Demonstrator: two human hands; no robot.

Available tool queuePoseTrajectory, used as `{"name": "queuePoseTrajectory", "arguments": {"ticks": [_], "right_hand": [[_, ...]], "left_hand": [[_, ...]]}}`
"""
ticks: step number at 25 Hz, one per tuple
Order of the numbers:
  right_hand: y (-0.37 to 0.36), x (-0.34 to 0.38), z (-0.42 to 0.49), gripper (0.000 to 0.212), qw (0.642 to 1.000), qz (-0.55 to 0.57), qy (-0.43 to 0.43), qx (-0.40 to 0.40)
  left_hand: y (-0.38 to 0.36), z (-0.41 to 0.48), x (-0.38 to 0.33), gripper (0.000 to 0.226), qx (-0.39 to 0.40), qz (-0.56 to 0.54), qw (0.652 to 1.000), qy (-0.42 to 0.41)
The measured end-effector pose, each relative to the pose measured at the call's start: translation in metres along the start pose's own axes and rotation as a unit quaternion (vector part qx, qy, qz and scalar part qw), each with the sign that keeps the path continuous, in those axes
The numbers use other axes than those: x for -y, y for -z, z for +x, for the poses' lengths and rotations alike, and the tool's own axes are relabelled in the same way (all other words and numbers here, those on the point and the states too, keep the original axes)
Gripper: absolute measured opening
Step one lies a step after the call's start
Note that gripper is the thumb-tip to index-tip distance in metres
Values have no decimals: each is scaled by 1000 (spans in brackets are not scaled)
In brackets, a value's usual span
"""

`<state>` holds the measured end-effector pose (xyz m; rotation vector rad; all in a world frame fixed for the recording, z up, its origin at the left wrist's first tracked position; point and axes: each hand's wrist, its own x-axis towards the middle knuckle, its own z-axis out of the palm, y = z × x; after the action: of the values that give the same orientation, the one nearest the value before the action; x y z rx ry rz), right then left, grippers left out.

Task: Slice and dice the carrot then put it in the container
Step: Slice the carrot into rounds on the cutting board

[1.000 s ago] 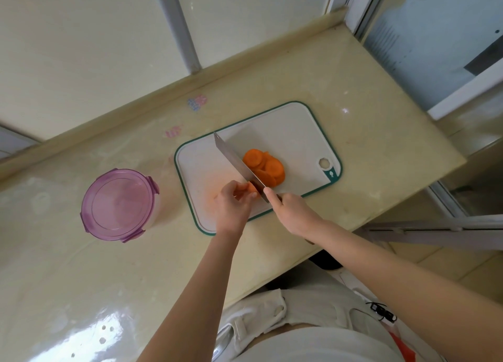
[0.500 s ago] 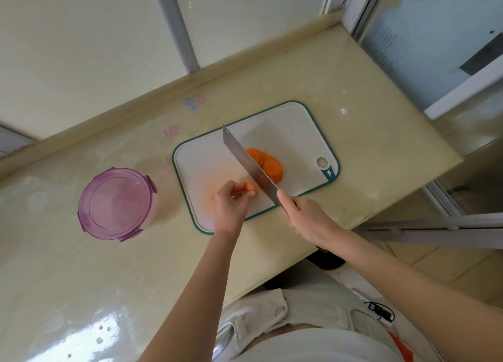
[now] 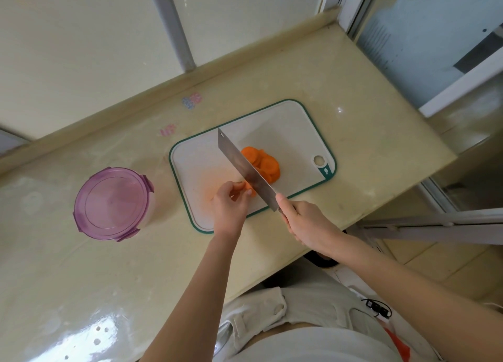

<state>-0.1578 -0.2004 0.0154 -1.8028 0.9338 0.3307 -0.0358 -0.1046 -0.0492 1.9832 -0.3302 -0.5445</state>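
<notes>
A white cutting board with a green rim lies on the counter. On it sits a pile of orange carrot slices. My left hand pinches a short carrot stub near the board's front edge. My right hand grips the handle of a cleaver, whose blade stands between the stub and the slices, right beside the stub. A round container with a purple clip lid stands shut to the left of the board.
The beige counter ends at a front edge under my arms and at a right edge near a window frame. A wall with a raised ledge runs along the back. Small stickers lie on the counter behind the board.
The cleaver has risen from its low cutting position and drawn back slightly towards me. My left hand's fingers have loosened a little around the stub.
</notes>
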Motion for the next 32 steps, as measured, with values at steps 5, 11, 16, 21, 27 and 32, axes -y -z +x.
{"name": "queuePoseTrajectory", "arguments": {"ticks": [5, 11, 16, 21, 27, 32], "right_hand": [[-3, 3, 3, 60, 1000, -22, -3, -9], [-7, 14, 16, 60, 999, -35, 13, -20], [-9, 29, 35, 60, 999, -35, -2, -13], [-6, 32, 37, 57, 1000, -18, -3, 0], [-6, 15, 18, 61, 1000, -22, -10, 5], [-5, -6, -7, 59, 999, -36, -31, 11]], "left_hand": [[0, 2, -3, 7, 2, 25, 1000, 3], [-1, 5, 1, 7, -4, 50, 999, 5], [-2, 5, 1, 6, -2, 70, 998, -8], [-2, 4, 4, 15, 4, 54, 999, 8], [0, 7, 1, 10, 2, 45, 999, 12], [0, 6, -2, 9, 9, 59, 998, 15]]}}
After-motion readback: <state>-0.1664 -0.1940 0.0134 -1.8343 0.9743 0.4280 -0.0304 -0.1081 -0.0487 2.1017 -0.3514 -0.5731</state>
